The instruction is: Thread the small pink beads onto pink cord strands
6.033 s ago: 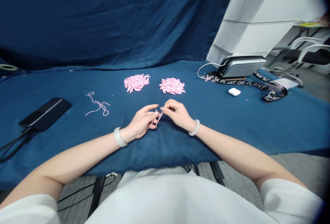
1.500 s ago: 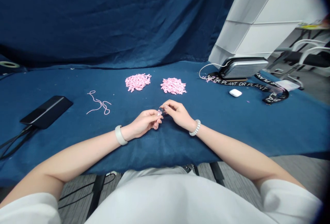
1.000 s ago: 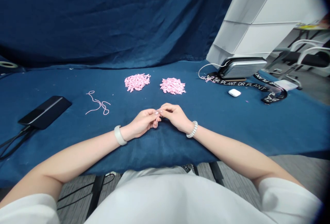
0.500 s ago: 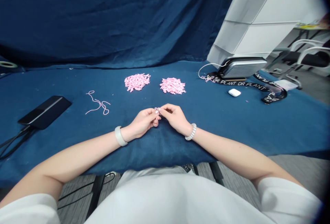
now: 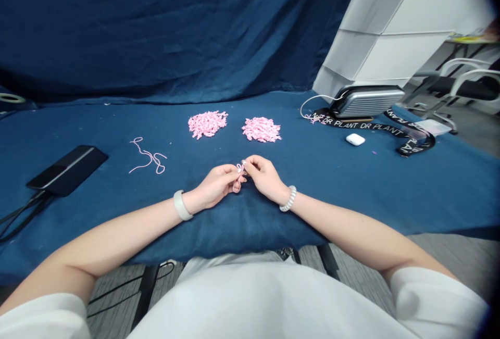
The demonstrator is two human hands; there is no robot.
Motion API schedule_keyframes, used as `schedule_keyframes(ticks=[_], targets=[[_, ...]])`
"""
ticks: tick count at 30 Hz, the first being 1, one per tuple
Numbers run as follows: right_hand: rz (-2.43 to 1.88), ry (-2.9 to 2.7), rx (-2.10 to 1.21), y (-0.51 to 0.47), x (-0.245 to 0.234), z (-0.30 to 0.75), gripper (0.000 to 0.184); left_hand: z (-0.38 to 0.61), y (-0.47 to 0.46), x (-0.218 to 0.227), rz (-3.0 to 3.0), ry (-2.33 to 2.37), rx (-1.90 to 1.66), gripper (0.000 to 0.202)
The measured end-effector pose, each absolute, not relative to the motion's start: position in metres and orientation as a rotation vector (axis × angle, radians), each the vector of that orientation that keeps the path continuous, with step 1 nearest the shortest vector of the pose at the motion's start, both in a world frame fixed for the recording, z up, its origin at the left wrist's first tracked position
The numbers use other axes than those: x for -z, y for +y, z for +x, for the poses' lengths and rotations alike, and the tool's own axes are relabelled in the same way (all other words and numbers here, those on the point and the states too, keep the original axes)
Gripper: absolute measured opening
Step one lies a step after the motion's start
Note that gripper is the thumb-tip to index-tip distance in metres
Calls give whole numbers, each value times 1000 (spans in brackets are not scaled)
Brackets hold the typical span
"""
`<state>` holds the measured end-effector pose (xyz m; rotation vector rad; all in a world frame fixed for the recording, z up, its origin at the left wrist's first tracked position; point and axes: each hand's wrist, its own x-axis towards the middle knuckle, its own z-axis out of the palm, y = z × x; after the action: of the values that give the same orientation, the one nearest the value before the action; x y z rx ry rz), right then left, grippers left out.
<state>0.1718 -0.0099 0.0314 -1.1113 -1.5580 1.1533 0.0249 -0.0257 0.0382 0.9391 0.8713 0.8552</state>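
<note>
My left hand (image 5: 221, 185) pinches a short piece of pink cord (image 5: 236, 185), and a small loop of it shows by the fingertips. Close against it, my right hand (image 5: 265, 176) has thumb and forefinger pinched on the same cord. Parts of the cord are hidden by the fingers. Beyond the hands lie two heaps of small pink knotted pieces, a left heap (image 5: 207, 124) and a right heap (image 5: 261, 129). Some loose pink cord (image 5: 150, 158) lies curled on the blue cloth to the left.
A black device (image 5: 67, 170) with cables lies at the left. To the right are a white earphone case (image 5: 355, 139), a lettered black strap (image 5: 347, 126) and a ribbed silver case (image 5: 369, 103) with a white cable. Blue cloth (image 5: 390, 188) covers the table.
My right fingertips have shifted slightly right, away from the left ones. More of the pink cord and its loop now shows between the hands.
</note>
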Motion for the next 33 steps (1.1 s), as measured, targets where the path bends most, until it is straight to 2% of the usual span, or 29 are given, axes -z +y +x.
schedule_keyframes(ticks=[16, 26, 33], targets=[[-1090, -1567, -1157, -8, -29, 172, 28, 26, -26, -40, 946, 909, -807, 20], [-800, -1482, -1630, 1, -33, 185, 31, 22, -25, -36, 963, 850, -823, 25], [-822, -1582, -1513, 0, -34, 186, 25, 23, -25, -36, 977, 858, -829, 26]])
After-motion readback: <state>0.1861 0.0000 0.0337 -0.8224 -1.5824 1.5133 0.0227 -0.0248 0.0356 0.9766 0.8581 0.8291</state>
